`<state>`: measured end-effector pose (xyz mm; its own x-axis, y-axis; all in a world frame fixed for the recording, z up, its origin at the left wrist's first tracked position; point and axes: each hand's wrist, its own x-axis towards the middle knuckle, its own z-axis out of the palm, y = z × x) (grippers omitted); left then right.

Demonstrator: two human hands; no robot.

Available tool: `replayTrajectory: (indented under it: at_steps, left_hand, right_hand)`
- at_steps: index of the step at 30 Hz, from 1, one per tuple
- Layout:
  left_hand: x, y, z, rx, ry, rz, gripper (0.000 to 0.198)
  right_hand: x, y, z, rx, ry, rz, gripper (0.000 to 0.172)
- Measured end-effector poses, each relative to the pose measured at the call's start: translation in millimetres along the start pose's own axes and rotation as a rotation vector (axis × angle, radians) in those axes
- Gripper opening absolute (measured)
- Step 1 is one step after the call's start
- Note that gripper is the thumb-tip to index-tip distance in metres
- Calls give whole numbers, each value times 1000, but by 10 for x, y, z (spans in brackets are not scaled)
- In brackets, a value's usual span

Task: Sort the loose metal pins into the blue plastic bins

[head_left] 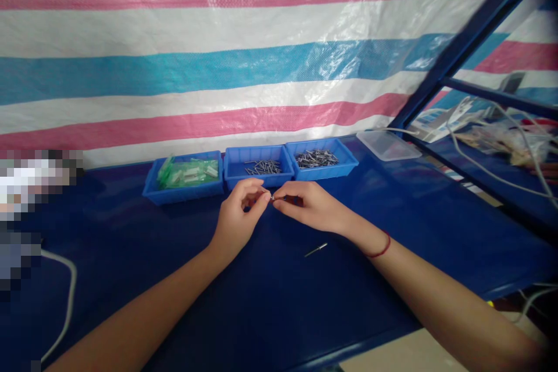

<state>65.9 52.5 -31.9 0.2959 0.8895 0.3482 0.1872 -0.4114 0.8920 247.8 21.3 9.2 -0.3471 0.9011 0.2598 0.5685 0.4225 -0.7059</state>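
Note:
My left hand (242,209) and my right hand (305,203) meet fingertip to fingertip above the dark blue table. Both are closed in a pinch at a small shiny metal part (272,198), mostly covered by the fingers, so its exact kind cannot be made out. Below my right hand, a single thin metal pin with a thicker bright end, like a blind rivet (316,250), lies on the table. Just beyond the hands, the middle blue bin (231,172) and the right blue bin (314,173) hold heaps of similar metal pins.
The left blue bin (187,192) contains green plastic bags with white pieces. A clear plastic lid (389,146) lies to the right of the bins. Striped sheeting (218,75) hangs behind, and a blue metal frame (462,40) rises at right. A white cable (72,285) curves at left.

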Motion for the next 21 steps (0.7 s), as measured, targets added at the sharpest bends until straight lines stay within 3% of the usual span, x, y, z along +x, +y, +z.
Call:
replayTrajectory:
  at_steps: [12, 21]
  left_hand:
    - [21, 95, -35, 3, -59, -49, 17]
    - [24, 83, -31, -3, -34, -21, 16]
  right_hand:
    - [1, 3, 55, 69, 17, 18, 17]
    - [12, 39, 25, 140, 141, 51, 12]
